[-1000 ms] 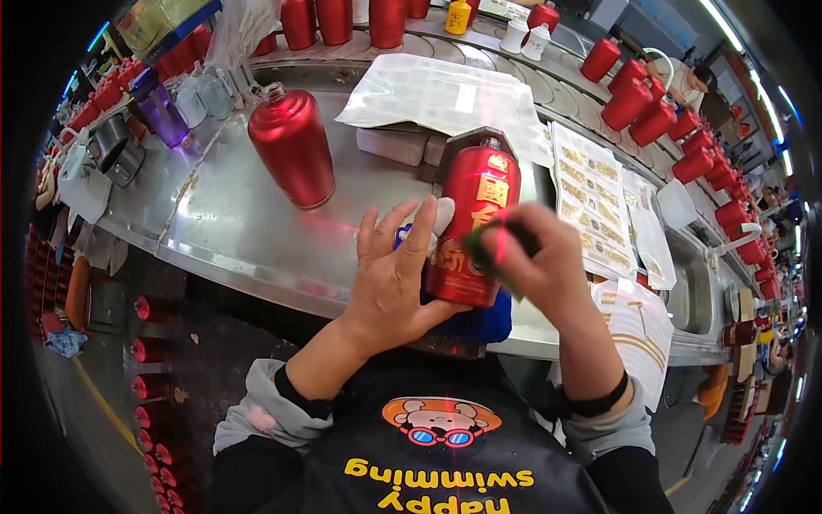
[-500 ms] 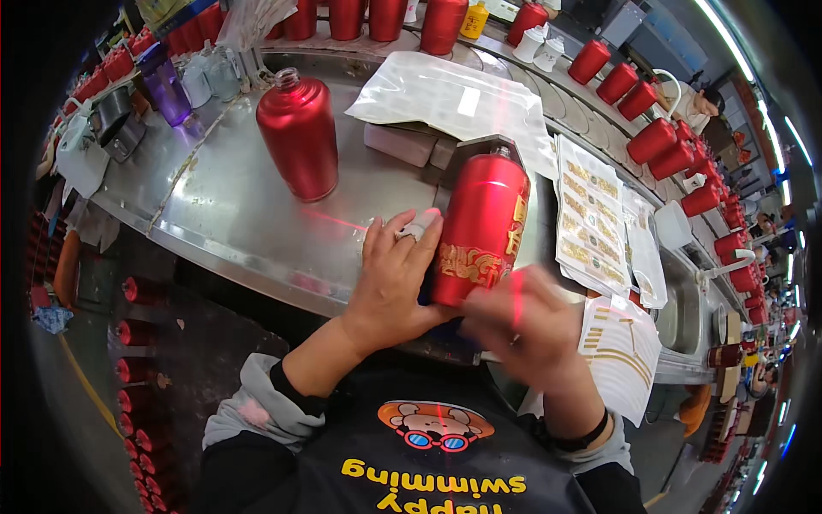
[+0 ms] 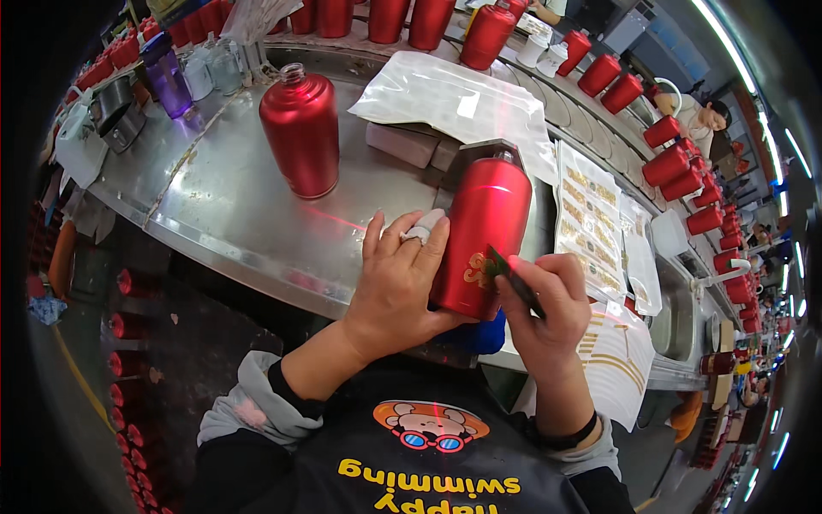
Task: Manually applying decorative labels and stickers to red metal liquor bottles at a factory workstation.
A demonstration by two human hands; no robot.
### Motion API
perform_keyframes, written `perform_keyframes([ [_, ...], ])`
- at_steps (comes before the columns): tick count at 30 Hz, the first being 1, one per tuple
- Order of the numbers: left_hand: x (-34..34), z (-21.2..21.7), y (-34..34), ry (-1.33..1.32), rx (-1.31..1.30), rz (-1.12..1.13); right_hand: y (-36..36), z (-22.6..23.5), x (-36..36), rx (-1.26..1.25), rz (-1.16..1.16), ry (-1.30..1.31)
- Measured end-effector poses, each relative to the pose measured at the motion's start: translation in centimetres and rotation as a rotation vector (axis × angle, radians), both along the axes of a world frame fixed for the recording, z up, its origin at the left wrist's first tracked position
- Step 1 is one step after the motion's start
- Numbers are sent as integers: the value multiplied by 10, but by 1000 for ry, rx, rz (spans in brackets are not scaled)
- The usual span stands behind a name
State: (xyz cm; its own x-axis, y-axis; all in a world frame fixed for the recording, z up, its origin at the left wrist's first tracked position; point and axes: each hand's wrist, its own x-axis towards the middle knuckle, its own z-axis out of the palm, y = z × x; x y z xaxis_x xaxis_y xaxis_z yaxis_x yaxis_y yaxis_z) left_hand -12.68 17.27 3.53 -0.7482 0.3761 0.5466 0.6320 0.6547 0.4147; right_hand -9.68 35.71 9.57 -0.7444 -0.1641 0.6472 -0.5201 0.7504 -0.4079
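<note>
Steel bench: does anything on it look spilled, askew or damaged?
At right, a striped sheet hangs over the front edge of the bench, so it looks askew. The seam at left looks grimy. No clear spill or damage.

The right hand (image 3: 552, 319) covers part of the thin dark-green flat tool (image 3: 498, 264) — several glossy red bottles (image 3: 390, 19) (those along the upper edge) are cut off.

The left hand (image 3: 398, 274) lies against a red bottle (image 3: 490, 210); the right hand (image 3: 552, 313) pinches a dark tool (image 3: 521, 289), perhaps a scraper, at its gold motif (image 3: 478, 271). Another bottle (image 3: 300, 133) stands on the table (image 3: 223, 206).
</note>
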Motion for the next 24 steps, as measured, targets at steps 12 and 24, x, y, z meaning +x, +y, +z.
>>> perform_keyframes([
  [12, -2, -9, -7, -84, -1, -40, 9, 3, 5, -196, 312, -240],
  [24, -19, -9, 15, -634, 560, -140, 29, -40, 5, -967, 143, -500],
])
